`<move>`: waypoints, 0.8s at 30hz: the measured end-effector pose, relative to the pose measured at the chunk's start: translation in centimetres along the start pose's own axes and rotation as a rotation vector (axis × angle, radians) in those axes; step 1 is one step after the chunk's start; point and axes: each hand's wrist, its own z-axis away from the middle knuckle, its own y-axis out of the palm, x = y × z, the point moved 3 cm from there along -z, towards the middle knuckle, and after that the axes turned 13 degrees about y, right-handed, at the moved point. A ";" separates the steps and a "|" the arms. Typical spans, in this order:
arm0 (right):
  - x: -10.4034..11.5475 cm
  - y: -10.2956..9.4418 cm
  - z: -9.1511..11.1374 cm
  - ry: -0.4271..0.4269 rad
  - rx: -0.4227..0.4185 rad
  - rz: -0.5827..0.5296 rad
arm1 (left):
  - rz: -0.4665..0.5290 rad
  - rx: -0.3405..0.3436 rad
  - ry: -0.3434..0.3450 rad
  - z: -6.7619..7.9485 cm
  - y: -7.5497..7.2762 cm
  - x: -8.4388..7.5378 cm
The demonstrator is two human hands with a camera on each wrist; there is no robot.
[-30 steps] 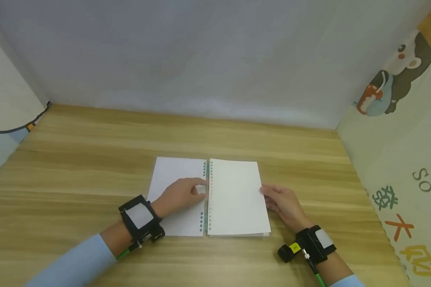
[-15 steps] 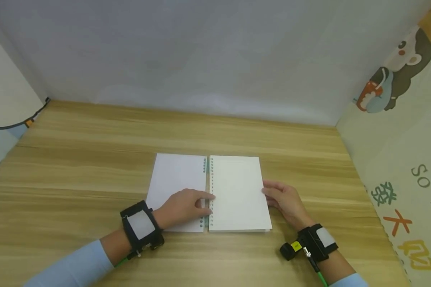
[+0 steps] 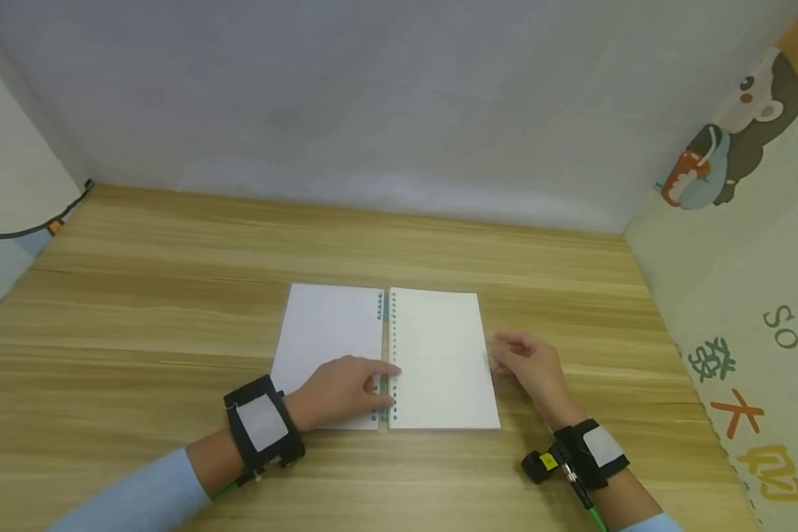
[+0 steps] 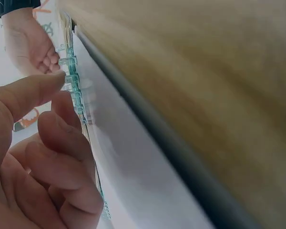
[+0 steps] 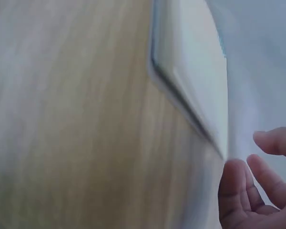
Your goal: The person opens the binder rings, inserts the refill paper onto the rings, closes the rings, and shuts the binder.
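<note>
An opened ring-bound notebook [image 3: 442, 347] lies on the wooden table, its left-hand page [image 3: 329, 321] bright white and its right-hand stack cream. Teal rings [image 4: 74, 78] run down the middle. My left hand [image 3: 342, 391] lies across the left page, index finger and thumb stretched to the punched holes at the inner edge of the right stack. Its other fingers are loosely bent in the left wrist view. Beside the stack's outer edge is my right hand [image 3: 532, 366], fingers relaxed, thumb [image 5: 276, 142] and fingers apart with nothing between them.
The wooden table [image 3: 173, 310] reaches back to a grey-white wall [image 3: 372, 111]. A side wall with cartoon stickers and lettering [image 3: 745, 421] borders the right. At the far left corner hangs a black cable [image 3: 33, 235]. Both wrists wear black camera straps [image 3: 592, 451].
My left hand has shifted down and right, from the left page to the holes of the right stack. The right fingers have let go of the page edge, and the stack lies flat.
</note>
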 end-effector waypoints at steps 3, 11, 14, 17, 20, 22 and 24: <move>1.1 0.8 1.2 -0.119 -0.058 0.169 | -0.006 0.015 -0.002 0.2 0.0 -0.1; 2.7 6.4 4.4 -0.569 0.106 0.582 | -0.046 0.039 0.047 0.3 -0.2 -0.4; 2.7 7.6 4.8 -0.576 0.158 0.687 | -0.044 0.046 0.060 0.3 -0.1 -0.4; 2.7 8.1 5.0 -0.569 0.176 0.741 | -0.048 0.055 0.065 0.2 0.0 -0.4; 2.7 8.2 5.1 -0.571 0.183 0.757 | -0.052 0.067 0.062 0.3 0.1 -0.3; 2.7 8.3 5.1 -0.577 0.189 0.765 | -0.059 0.076 0.064 0.4 0.2 -0.2; 2.8 8.5 5.1 -0.582 0.200 0.777 | -0.058 0.084 0.067 0.5 0.1 -0.2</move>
